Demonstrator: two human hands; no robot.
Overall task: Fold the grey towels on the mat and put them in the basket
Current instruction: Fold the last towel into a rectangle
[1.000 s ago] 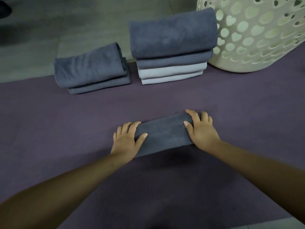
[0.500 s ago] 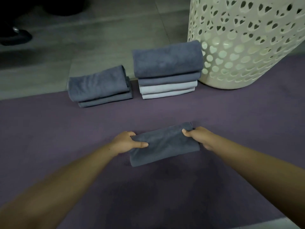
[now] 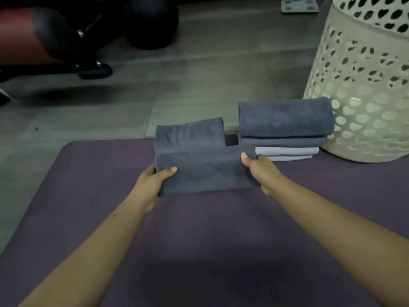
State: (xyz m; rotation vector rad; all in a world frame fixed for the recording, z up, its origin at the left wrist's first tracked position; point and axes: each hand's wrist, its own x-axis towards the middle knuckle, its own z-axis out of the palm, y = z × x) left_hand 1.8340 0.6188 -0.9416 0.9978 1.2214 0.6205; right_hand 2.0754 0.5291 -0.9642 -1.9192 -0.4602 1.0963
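A folded dark grey towel (image 3: 205, 171) is held above the purple mat (image 3: 93, 196). My left hand (image 3: 152, 185) grips its left end, thumb on top. My right hand (image 3: 259, 171) grips its right end. Right behind it lies a short pile of folded dark grey towels (image 3: 190, 135), its lower part hidden by the held towel. To the right stands a taller stack (image 3: 285, 120) with dark grey towels on top and light grey ones below. The cream perforated basket (image 3: 363, 85) stands at the right, touching that stack.
Grey floor tiles lie beyond the mat's far edge. A dark piece of equipment with black feet (image 3: 95, 72) and a black ball (image 3: 152, 21) stand at the back left. A small grey plate (image 3: 299, 5) lies on the floor near the basket.
Both hands closed on the folded towel's ends, lifted it off the mat and carried it forward to the short pile. The view tilted up.
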